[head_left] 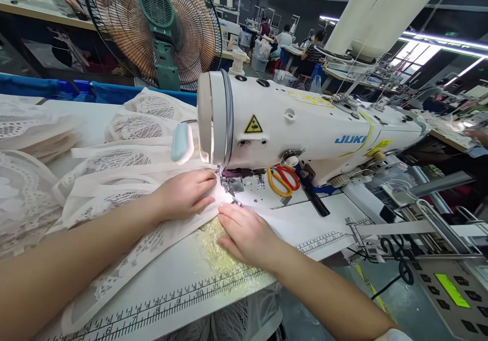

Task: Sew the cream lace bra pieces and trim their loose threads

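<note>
White lace-trimmed fabric (137, 191) lies across the sewing machine table and runs under the needle area of a white sewing machine (274, 120). My left hand (186, 193) rests flat on this fabric, fingers stretched toward the presser foot (224, 178) and thumb apart. Just right of it, my right hand (247, 234) is palm down, its fingertips touching the fabric's edge in front of the presser foot. Its thumb is spread from the fingers, over a yellowish patch of clear tape (219, 247) on the table. What lies beneath both palms is hidden.
Scissors with red and orange handles (282, 180) lie on the machine bed, beside a black-handled tool (316, 198). Behind stands a large fan (162, 26). At right are a metal tape feeder (375, 237) and a control box (450, 290). Several people work farther back.
</note>
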Tool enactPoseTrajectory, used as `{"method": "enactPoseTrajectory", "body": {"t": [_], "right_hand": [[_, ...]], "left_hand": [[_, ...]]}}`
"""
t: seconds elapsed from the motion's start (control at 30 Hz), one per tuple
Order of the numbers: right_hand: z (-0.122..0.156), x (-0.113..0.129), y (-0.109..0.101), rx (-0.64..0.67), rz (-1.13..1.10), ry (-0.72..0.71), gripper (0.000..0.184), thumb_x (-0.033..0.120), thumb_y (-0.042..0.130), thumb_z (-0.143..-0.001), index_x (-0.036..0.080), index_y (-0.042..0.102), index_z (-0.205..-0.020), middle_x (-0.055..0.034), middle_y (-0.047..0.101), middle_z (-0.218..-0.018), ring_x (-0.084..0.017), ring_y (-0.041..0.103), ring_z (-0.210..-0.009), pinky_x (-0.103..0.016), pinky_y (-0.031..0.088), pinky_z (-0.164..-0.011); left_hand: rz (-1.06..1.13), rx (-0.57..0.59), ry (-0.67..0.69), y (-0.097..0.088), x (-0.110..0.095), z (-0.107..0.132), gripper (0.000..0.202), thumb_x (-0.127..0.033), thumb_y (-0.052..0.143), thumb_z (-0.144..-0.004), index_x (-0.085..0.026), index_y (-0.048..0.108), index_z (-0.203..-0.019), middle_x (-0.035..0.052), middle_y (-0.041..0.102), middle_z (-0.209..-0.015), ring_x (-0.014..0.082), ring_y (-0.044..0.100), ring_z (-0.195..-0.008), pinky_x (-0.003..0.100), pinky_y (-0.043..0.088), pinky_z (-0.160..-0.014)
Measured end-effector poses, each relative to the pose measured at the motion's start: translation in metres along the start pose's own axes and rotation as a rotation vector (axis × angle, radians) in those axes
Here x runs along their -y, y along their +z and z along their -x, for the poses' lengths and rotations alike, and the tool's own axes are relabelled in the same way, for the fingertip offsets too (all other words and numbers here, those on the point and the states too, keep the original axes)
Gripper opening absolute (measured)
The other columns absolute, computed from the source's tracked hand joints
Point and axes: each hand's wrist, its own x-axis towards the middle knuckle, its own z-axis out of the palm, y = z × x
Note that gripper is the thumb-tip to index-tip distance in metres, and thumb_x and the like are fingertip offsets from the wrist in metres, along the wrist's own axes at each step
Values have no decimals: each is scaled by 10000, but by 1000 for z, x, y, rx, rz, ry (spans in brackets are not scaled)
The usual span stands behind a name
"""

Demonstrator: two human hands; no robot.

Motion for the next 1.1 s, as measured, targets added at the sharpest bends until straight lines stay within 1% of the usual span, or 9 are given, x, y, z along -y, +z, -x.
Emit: {"method": "enactPoseTrajectory", "body": {"t": [0.1, 0.2, 0.37, 0.47, 0.57, 0.7, 0.83, 0.93, 1.1], "right_hand": [[-2, 2, 0, 63, -14, 55, 420, 350, 469, -885, 81, 532, -1201, -138, 536, -1317, -251, 449, -1253, -387, 398, -1026], [-3, 5, -1, 107, -19, 96, 431, 354, 491, -875, 84, 531, -1209, -142, 528, -1326, -254, 435, -1268, -406, 391, -1031], [-5, 8, -5, 127, -64, 157, 446, 334, 504, -866, 96, 516, -1243, -128, 495, -1364, -230, 412, -1292, -382, 366, -1056], [-5, 9, -8, 163, -114, 192, 505, 332, 517, -858, 90, 470, -1299, -122, 451, -1403, -229, 379, -1317, -387, 345, -1074], [-8, 10, -12, 215, -162, 230, 581, 351, 534, -851, 75, 412, -1347, -136, 388, -1443, -233, 324, -1350, -392, 297, -1106], [-19, 16, -21, 327, -196, 295, 671, 361, 575, -821, 34, 369, -1369, -173, 311, -1476, -271, 266, -1374, -418, 262, -1124], [-33, 25, -26, 401, -185, 352, 702, 360, 593, -814, -6, 355, -1364, -219, 285, -1474, -292, 241, -1381, -449, 259, -1121], [-38, 29, -23, 405, -178, 384, 718, 348, 605, -808, -11, 340, -1370, -232, 292, -1466, -295, 239, -1382, -459, 260, -1119], [-38, 30, -12, 321, -146, 399, 691, 324, 620, -795, 4, 366, -1352, -231, 333, -1447, -296, 270, -1371, -479, 304, -1093]], "left_hand": [[-11, -49, 92, -6, -4, -3, 352, -280, 355, -917, -102, 659, -899, 133, 653, -907, 230, 589, -820, 349, 496, -689], [17, -40, 143, -10, -22, 2, 342, -251, 367, -921, -127, 670, -819, 102, 668, -872, 212, 598, -793, 348, 502, -693], [-104, -139, 162, -4, -43, 19, 336, -166, 333, -929, -70, 639, -1027, 139, 691, -965, 227, 632, -864, 355, 531, -708], [-101, -164, 179, -2, -36, 24, 334, -127, 325, -931, -110, 599, -1121, 114, 690, -1044, 203, 634, -925, 350, 526, -783], [-106, -175, 234, -1, -24, 21, 324, -121, 329, -933, -118, 602, -1107, 100, 690, -1064, 197, 635, -934, 356, 515, -812], [-127, -209, 285, 2, -15, 17, 317, -129, 319, -940, -99, 624, -1023, 102, 693, -1057, 211, 626, -909, 346, 506, -741], [-100, -181, 252, 6, -12, 19, 333, -156, 308, -949, -134, 635, -1004, 91, 686, -1073, 201, 616, -883, 325, 486, -688], [-48, -141, 179, 5, -11, 19, 356, -182, 290, -957, -160, 636, -1043, 89, 673, -1107, 195, 614, -903, 323, 490, -717], [6, -77, 129, -4, -10, 12, 365, -208, 291, -960, -166, 646, -1030, 78, 687, -1064, 192, 619, -918, 318, 495, -751]]}}
